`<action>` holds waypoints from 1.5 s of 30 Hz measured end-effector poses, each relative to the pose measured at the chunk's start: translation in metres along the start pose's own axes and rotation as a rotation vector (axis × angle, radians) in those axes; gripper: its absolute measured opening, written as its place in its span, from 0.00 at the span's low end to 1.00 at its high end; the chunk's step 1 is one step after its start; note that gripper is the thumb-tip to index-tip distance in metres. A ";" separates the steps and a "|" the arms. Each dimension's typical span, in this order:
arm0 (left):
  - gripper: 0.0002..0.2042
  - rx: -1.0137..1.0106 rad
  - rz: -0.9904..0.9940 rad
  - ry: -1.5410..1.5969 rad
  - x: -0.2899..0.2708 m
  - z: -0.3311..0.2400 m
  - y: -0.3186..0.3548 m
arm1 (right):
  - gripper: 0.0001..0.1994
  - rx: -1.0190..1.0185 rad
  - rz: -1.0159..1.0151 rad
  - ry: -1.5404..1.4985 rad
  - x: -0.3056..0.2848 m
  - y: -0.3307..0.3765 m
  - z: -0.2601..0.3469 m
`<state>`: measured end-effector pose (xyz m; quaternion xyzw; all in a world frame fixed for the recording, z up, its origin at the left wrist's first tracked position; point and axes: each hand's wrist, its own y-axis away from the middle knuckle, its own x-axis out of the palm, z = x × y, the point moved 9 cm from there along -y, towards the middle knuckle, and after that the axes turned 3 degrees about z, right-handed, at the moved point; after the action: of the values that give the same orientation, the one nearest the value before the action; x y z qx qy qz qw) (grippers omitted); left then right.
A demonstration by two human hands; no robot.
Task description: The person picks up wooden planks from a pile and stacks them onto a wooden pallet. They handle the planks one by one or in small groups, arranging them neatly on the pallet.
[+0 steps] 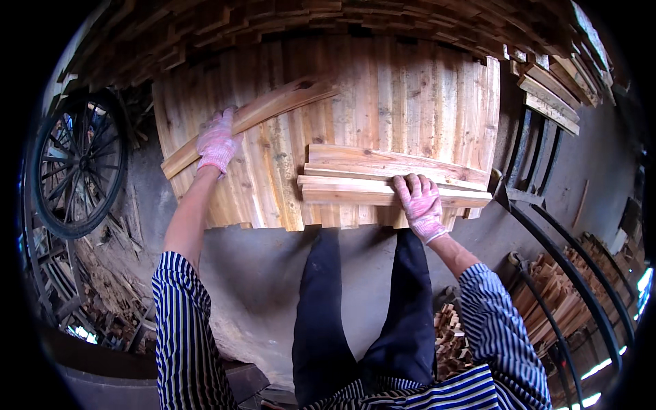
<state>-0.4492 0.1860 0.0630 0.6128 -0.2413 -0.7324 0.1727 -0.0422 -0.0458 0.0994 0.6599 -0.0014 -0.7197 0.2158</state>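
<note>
My left hand (217, 142), in a pink and white knit glove, grips a long wooden board (277, 108) that lies slanted across the left of a layer of side-by-side planks (403, 96). Over to the right, my similarly gloved right hand (419, 205) has its fingers curled over the near wooden strip (355, 192), close to that strip's right end. Just behind it, almost parallel, lies a wider wooden plank (389, 161) with a reddish face. The undersides of both held pieces are hidden.
Stacked boards (287, 20) rise along the far side. A spoked wheel (83, 162) stands at the left. To the right are a dark metal frame (540, 154) bearing a few planks, curved black bars (570, 263) and piled wood strips (552, 277). My legs stand at the near edge.
</note>
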 end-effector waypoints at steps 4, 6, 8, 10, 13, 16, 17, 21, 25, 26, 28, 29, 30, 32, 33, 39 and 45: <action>0.33 0.008 0.002 0.038 -0.004 -0.003 0.000 | 0.26 0.059 -0.153 0.069 -0.002 0.004 0.013; 0.33 0.016 -0.016 0.055 -0.003 0.000 0.001 | 0.27 0.028 -0.061 0.048 0.002 0.005 0.010; 0.34 0.026 -0.018 0.060 -0.003 0.003 -0.001 | 0.28 0.008 0.041 0.030 0.003 -0.001 0.001; 0.34 0.018 -0.004 0.067 0.006 0.010 0.002 | 0.33 0.041 0.100 -0.134 -0.012 -0.015 -0.007; 0.35 0.036 0.037 0.057 -0.002 0.008 -0.001 | 0.32 0.139 0.274 -0.239 -0.040 -0.036 -0.027; 0.34 0.080 0.030 0.044 -0.019 0.007 -0.003 | 0.22 0.136 0.151 -0.237 -0.089 -0.061 -0.054; 0.34 0.097 0.015 0.042 -0.027 0.007 -0.007 | 0.20 0.181 0.120 -0.264 -0.097 -0.074 -0.069; 0.32 0.018 0.075 -0.059 -0.065 0.022 -0.035 | 0.28 0.279 0.193 -0.093 -0.104 -0.141 -0.140; 0.34 0.056 0.024 -0.089 -0.080 0.038 -0.065 | 0.31 0.319 0.280 0.099 -0.098 -0.206 -0.178; 0.35 0.056 0.057 -0.095 -0.075 0.038 -0.074 | 0.30 0.264 0.187 0.088 -0.095 -0.218 -0.180; 0.36 0.069 0.111 -0.104 -0.067 0.032 -0.093 | 0.29 0.167 -0.002 0.078 -0.078 -0.230 -0.192; 0.38 0.135 0.117 -0.034 -0.056 0.038 -0.101 | 0.28 0.181 -0.011 0.136 -0.056 -0.240 -0.206; 0.39 0.064 0.165 -0.064 -0.046 0.053 -0.103 | 0.26 0.183 0.051 0.123 -0.047 -0.247 -0.209; 0.42 0.044 0.211 -0.089 -0.044 0.053 -0.113 | 0.23 0.243 0.189 0.109 -0.022 -0.243 -0.222; 0.43 0.079 0.215 -0.081 -0.050 0.038 -0.118 | 0.23 0.284 0.219 0.134 -0.021 -0.238 -0.232; 0.40 0.237 0.108 -0.130 -0.025 0.047 -0.149 | 0.25 0.375 0.216 0.140 -0.036 -0.258 -0.200; 0.46 0.065 -0.244 -0.170 -0.025 0.070 -0.092 | 0.35 0.294 -0.023 0.020 -0.083 -0.226 -0.161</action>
<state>-0.5095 0.2853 0.0403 0.5787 -0.2024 -0.7889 0.0416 0.0435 0.2308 0.0922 0.6917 -0.0971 -0.7074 0.1086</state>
